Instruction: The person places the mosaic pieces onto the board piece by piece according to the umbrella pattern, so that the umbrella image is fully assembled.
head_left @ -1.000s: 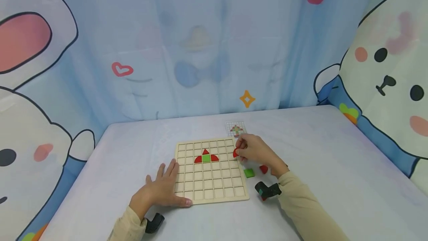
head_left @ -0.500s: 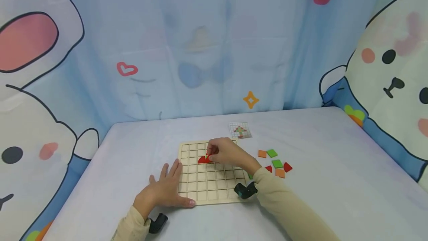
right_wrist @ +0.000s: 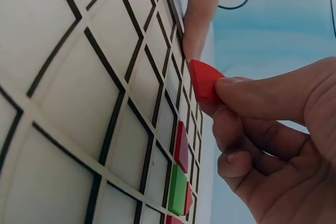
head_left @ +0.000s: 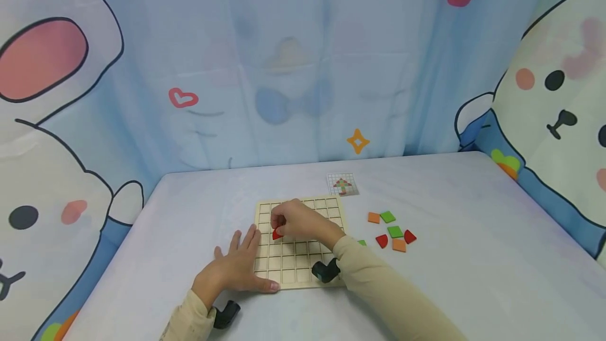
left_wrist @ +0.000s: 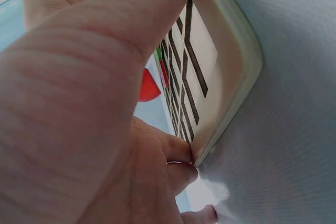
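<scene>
A red quarter-circle piece [right_wrist: 205, 81] is pinched between the thumb and fingers of my right hand [head_left: 303, 221]. It hangs above the left part of the wooden grid board [head_left: 289, 264]. My left hand [head_left: 234, 268] lies at the board's near left corner with spread fingers along its left edge and the thumb on its near edge. Set into the grid, a green square [right_wrist: 177, 190] has red pieces around it in the right wrist view. In the head view my right hand hides these pieces. The left wrist view shows the held red piece [left_wrist: 149, 86] beyond the thumb.
To the board's right lie several loose pieces, among them an orange square [head_left: 399, 245], a green square [head_left: 395, 231] and a red quarter-circle [head_left: 410, 236]. Behind the board is a pattern card [head_left: 343, 184]. Another green piece [head_left: 362, 242] is partly covered by the right sleeve.
My right hand has carried the red piece leftward from the board's right edge to above its left columns. The left hand keeps its place on the board, and the view has shifted slightly.
</scene>
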A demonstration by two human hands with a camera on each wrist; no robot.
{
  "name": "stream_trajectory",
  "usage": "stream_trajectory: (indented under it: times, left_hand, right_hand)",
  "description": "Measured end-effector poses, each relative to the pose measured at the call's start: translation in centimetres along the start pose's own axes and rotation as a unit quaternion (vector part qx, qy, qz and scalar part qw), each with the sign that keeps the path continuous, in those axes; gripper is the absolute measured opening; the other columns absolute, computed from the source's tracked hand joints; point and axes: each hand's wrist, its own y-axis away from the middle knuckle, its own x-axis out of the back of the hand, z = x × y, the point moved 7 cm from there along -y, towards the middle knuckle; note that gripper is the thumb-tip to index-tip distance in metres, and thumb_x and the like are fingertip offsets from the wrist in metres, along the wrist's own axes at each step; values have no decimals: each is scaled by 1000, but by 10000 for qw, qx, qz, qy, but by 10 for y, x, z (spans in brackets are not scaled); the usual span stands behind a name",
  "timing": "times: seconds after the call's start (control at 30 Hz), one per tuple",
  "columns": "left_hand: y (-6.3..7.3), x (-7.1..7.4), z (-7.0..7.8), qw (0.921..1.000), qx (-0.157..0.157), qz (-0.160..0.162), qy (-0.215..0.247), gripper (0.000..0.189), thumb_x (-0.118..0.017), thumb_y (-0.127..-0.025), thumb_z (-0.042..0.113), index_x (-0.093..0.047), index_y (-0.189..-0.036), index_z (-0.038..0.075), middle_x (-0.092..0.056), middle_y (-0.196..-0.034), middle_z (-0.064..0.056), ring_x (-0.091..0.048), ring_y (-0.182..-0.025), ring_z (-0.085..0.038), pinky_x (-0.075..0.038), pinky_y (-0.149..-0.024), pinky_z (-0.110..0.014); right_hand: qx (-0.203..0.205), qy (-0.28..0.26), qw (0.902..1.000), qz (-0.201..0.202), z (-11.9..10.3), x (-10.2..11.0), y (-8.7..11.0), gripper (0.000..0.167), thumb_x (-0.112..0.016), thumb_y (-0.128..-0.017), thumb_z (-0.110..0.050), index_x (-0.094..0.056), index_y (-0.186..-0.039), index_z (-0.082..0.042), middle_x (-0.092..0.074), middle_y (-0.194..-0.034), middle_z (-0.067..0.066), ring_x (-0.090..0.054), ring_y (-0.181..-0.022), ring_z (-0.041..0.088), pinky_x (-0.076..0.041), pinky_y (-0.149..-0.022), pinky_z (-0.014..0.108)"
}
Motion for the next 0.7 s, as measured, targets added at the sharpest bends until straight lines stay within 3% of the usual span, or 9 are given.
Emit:
stream_trajectory:
  times: [0.27,0.7]
  left_hand:
    - [10,12,13,9999,102,-26,-82,134,-86,-79,70,-17,-170,1,-8,-179,-16,-7,-161,-50,-14,-112,-86]
    - [9,12,11,9999,119,-86,-13,136,-85,-77,73,-17,-170,0,-6,-179,-16,-6,-161,-49,-12,-112,-85]
  right_hand:
    - [26,329,9994,41,0,-8,-4,20,-73,-91,10,-69,-83,-8,-60,-74,-6,-52,-71,9,-47,-69,28]
    - [65,902,9959,56,0,-16,-8,23,-75,-91,8,-68,-80,-10,-59,-73,-5,-52,-72,12,-47,-69,29]
